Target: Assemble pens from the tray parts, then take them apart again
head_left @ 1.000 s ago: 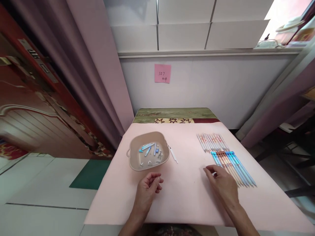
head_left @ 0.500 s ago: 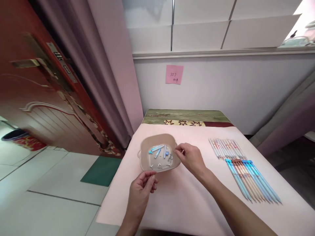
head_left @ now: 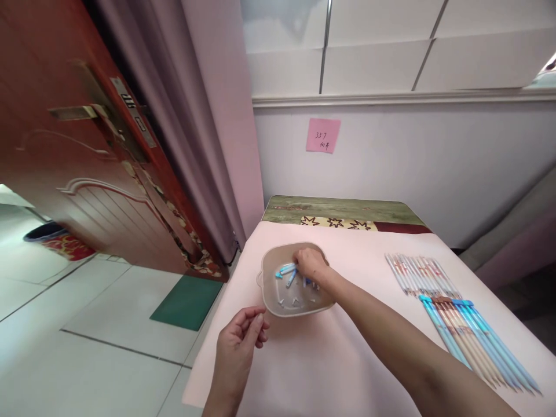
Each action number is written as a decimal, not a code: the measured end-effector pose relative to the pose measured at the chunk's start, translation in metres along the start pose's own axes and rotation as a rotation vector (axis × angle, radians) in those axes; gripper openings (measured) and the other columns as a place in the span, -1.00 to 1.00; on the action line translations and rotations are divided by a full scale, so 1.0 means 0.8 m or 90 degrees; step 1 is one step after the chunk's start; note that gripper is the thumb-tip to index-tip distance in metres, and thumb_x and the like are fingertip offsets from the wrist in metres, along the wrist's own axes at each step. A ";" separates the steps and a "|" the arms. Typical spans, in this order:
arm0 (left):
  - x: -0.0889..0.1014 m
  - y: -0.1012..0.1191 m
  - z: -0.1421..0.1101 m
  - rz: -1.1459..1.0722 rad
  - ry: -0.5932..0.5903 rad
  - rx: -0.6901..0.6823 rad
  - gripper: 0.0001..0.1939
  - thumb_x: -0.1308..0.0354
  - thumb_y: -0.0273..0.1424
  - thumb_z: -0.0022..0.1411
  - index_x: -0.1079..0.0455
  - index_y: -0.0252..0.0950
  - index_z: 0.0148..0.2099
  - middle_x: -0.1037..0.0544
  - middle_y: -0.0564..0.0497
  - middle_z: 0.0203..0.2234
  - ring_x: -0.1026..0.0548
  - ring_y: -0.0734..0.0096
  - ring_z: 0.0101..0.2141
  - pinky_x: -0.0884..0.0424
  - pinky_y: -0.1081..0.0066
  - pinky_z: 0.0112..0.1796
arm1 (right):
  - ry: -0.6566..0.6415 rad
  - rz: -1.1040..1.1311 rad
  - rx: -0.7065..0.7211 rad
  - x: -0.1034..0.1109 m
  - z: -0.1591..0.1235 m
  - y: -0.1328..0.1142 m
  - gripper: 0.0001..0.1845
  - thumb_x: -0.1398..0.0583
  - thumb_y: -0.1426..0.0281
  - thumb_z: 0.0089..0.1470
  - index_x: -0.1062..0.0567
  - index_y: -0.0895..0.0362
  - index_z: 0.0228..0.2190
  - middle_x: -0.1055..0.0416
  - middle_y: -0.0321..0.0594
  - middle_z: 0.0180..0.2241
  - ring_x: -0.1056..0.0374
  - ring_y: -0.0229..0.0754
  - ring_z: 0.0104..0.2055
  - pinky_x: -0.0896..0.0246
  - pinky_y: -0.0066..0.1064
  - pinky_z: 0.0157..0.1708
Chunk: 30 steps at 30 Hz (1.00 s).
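Note:
A beige bowl (head_left: 271,301) with two small handles sits on the pink cloth (head_left: 317,359) and holds several small blue and white pen parts (head_left: 287,272). My right hand (head_left: 309,264) reaches down into the bowl, fingers bent over the blue pieces; what they grip, if anything, is hidden. My left hand (head_left: 237,347) hovers near the cloth's front left edge, just short of the bowl, fingers curled loosely inward with nothing visible in them.
Rows of blue, orange and white pens (head_left: 460,313) lie at the right of the cloth. A patterned table top (head_left: 343,211) shows beyond it. A pink sticky note (head_left: 322,135) hangs on the wall. A red door (head_left: 82,174) and curtain stand left.
My right hand moved from beside the pen rows across to the bowl and now dips into it. The view swung left. My left hand stayed near the bowl's front.

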<state>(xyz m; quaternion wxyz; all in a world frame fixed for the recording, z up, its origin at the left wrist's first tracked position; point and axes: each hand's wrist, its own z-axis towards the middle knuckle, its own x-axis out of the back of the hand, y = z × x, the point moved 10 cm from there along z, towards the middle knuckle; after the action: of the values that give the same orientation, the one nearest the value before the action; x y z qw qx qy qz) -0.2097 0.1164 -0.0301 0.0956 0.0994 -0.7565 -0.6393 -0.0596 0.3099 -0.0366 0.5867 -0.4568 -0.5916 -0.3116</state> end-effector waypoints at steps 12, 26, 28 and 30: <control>-0.001 0.013 0.018 -0.044 0.016 -0.017 -0.71 -0.24 -0.23 0.11 -0.46 -0.31 -0.18 -0.54 0.01 -0.46 -0.41 0.48 -0.52 -0.35 0.46 -0.47 | 0.013 0.024 0.030 0.027 -0.017 0.000 -0.77 -0.13 0.52 0.03 -0.57 0.15 -0.29 -0.54 -0.04 -0.19 -0.43 -0.06 -0.11 -0.23 -0.37 -0.18; -0.029 0.032 0.026 -0.381 0.073 0.026 -0.74 -0.35 -0.35 0.01 -0.48 -0.34 -0.23 -0.61 -0.07 -0.30 -0.55 0.36 -0.28 -0.47 0.38 -0.19 | -0.081 0.666 0.198 0.062 -0.112 -0.074 -0.78 -0.27 0.25 -0.01 -0.56 0.15 -0.37 -0.49 -0.31 -0.48 -0.33 -0.32 -0.50 -0.21 -0.53 -0.49; -0.012 0.024 0.023 -0.399 0.103 0.050 -0.72 -0.36 -0.36 -0.01 -0.46 -0.33 -0.23 -0.61 -0.07 -0.31 -0.56 0.36 -0.31 -0.49 0.36 -0.21 | -0.006 0.567 0.153 0.073 -0.099 -0.046 -0.79 -0.23 0.27 0.05 -0.57 0.13 -0.33 -0.52 -0.29 -0.45 -0.36 -0.31 -0.48 -0.21 -0.52 -0.45; 0.002 0.020 0.020 -0.399 0.124 0.061 -0.70 -0.36 -0.36 -0.01 -0.44 -0.32 -0.21 -0.61 -0.07 -0.31 -0.56 0.36 -0.35 -0.51 0.34 -0.23 | 0.063 0.422 0.083 0.082 -0.087 -0.012 -0.82 -0.19 0.32 0.09 -0.58 0.11 -0.31 -0.54 -0.27 -0.41 -0.40 -0.28 -0.42 -0.21 -0.51 -0.39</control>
<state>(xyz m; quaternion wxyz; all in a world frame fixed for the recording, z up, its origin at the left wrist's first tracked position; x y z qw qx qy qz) -0.2159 0.1335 -0.0171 -0.0387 0.3928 -0.7056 -0.5884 -0.0329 0.2550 0.0376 0.7119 -0.5703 -0.4005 -0.0872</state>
